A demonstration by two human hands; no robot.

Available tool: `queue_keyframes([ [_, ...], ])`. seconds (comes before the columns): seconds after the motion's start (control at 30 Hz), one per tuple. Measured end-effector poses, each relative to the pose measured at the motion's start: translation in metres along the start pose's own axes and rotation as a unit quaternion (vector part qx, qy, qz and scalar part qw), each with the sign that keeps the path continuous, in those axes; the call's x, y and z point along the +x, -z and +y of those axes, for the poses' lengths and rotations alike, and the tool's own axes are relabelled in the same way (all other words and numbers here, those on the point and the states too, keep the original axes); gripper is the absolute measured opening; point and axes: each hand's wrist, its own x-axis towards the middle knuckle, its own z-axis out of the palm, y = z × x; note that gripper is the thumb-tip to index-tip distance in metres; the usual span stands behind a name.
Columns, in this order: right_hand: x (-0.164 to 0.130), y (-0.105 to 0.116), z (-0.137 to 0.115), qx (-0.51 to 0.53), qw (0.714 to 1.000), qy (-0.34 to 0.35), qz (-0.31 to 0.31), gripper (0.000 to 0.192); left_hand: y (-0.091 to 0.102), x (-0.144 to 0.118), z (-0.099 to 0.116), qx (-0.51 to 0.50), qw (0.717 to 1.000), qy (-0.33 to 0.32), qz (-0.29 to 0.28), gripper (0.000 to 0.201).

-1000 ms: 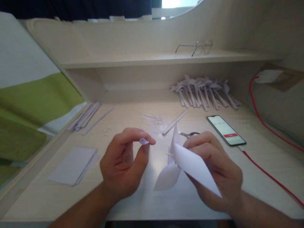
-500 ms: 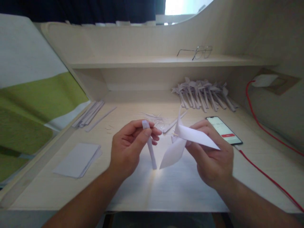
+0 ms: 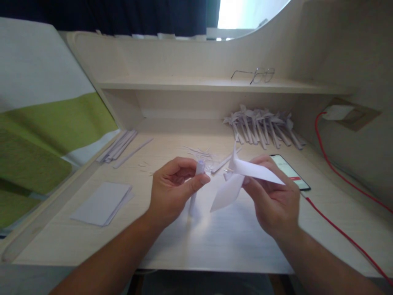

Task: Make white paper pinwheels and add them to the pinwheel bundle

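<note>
Paper pinwheel (image 3: 258, 171) and rolled paper tube (image 3: 200, 167), held near each other, apart, above the desk (image 3: 239, 241). The pinwheel is plain white, with smooth, broad, curved blades: one stands up, narrow and pointed; one sweeps right to a sharp tip before the right hand (image 3: 272, 196); one droops down and left. A thin pale pin (image 3: 227, 170) juts from the hub toward the tube. The tube is slender and white, tilted, its coiled upper end facing up; its lower end is blurred. Left hand (image 3: 173, 188): grip closed, thumb and fingers pinching the tube near its top. Right hand: grip closed on the pinwheel behind its blades, fingers partly hidden.
</note>
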Motion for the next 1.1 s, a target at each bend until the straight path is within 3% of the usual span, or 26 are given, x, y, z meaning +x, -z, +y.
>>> queue_keyframes([
  [0.2, 0.004, 0.000, -0.005, -0.016, 0.999, 0.030, -0.017, 0.008, 0.000, 0.001, -0.003, -0.044, 0.998, -0.040, -0.036, 0.021],
  [0.47, 0.002, 0.004, -0.013, -0.037, 0.995, 0.078, -0.040, 0.009, 0.005, 0.001, 0.001, 0.066, 0.980, -0.164, -0.086, 0.021],
  [0.77, -0.010, 0.008, -0.013, -0.017, 0.992, 0.083, -0.090, 0.014, 0.007, -0.005, 0.008, 0.074, 0.971, -0.184, -0.133, 0.021],
  [1.1, -0.009, 0.011, -0.017, -0.003, 0.989, 0.085, -0.125, 0.021, 0.008, -0.007, 0.016, 0.123, 0.953, -0.235, -0.149, 0.024],
])
